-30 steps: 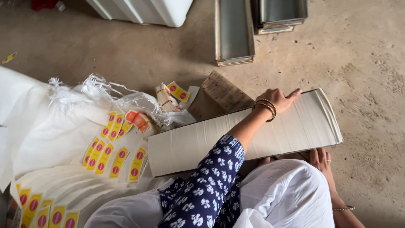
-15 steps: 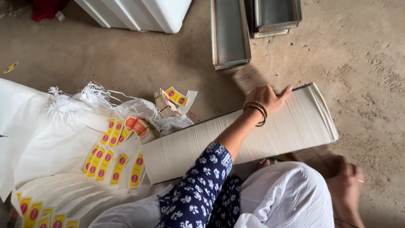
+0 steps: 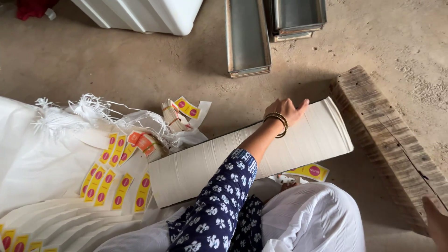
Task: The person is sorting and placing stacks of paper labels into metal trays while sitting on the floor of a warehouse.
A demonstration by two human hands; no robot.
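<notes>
The concrete floor (image 3: pixel 140 70) takes up most of the view, with a white sack (image 3: pixel 42 158) spread at the left and printed yellow labels (image 3: pixel 114 179) fanned over it. Across the middle, in front of the person's lap, lies a long stack of white cut sheets (image 3: pixel 205 165), one end near the labels and the other just beside a rough wooden plank (image 3: pixel 387 135). Metal trays (image 3: pixel 247 37) sit further off by a white container (image 3: pixel 154 14).

To square the stack well, I judge that pressure should stay flat and even along the top edge, so the sheets slide together instead of buckling.

The left hand (image 3: pixel 283 112) reaches out with the arm nearly straight, palm down on the far edge of the stack, fingers spread and pressing, not gripped around anything. Only the fingertip edge of the right hand (image 3: pixel 436 224) shows at the lower right corner near the plank; whether it holds anything cannot be told
</notes>
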